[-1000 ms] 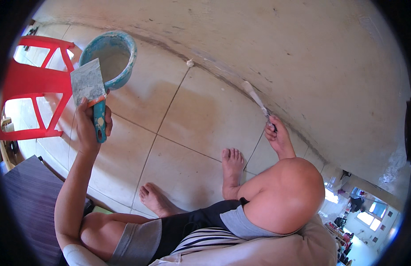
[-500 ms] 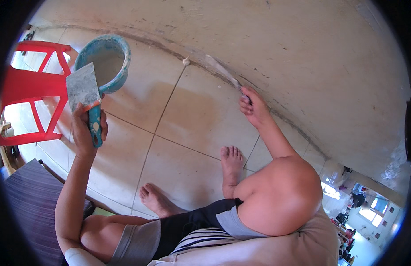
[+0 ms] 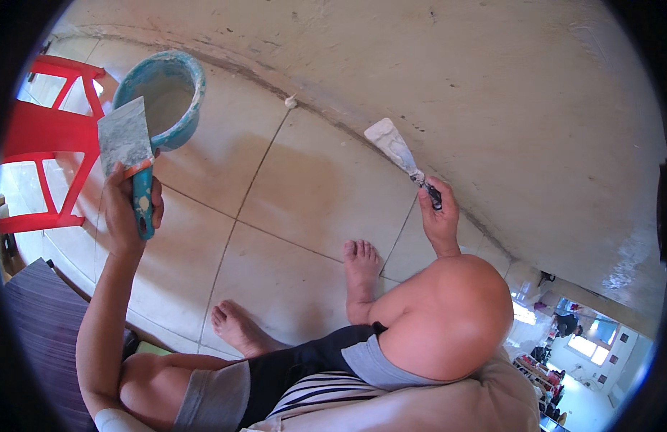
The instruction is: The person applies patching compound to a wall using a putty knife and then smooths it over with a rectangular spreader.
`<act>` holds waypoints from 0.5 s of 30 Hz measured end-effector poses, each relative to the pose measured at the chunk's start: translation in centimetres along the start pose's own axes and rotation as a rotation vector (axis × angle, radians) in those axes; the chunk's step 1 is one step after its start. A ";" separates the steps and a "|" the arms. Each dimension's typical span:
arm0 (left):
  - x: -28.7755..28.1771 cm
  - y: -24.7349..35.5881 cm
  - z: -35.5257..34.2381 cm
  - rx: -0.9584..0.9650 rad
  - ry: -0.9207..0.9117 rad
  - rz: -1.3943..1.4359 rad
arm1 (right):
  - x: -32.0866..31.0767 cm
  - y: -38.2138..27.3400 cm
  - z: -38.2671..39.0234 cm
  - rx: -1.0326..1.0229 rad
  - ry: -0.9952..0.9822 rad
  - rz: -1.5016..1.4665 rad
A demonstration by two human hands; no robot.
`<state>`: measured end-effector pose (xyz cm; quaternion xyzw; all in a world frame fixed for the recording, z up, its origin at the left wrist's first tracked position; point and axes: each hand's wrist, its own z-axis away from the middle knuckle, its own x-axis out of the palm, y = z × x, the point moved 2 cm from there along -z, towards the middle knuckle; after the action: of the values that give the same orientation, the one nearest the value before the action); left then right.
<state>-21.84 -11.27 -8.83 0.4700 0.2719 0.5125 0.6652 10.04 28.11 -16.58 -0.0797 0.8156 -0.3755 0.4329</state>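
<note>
My left hand (image 3: 129,210) is closed round the teal handle of a wide putty knife (image 3: 126,137), its broad grey blade pointing up and smeared with dried filler. Behind that blade is a teal bowl (image 3: 193,108) with pale paste inside and crusted splashes on its rim. My left fingers seem close to the bowl's underside, but I cannot tell whether they support it. My right hand (image 3: 439,216) grips a narrower putty knife (image 3: 397,147) by its dark handle. White paste coats its blade, which is in front of the wall's foot (image 3: 448,194).
A beige wall (image 3: 492,93) curves across the top, meeting the tiled floor (image 3: 290,209). A small lump of paste (image 3: 291,101) lies at that joint. On the left are a red plastic stool (image 3: 52,129) and a dark wood-grain surface (image 3: 42,324). My bare feet rest on the tiles.
My right hand has drawn back from the wall's foot and turned the narrow putty knife, so its paste-covered face shows. My left hand keeps the wide knife by the bowl.
</note>
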 end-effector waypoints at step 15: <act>-0.7 -0.8 -0.7 0.060 0.032 -0.042 | -6.1 5.8 3.6 0.228 0.091 0.177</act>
<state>-22.32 -11.70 -9.87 0.4757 0.3077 0.4973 0.6570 17.64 32.99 -17.79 0.0591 0.7904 -0.4293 0.4329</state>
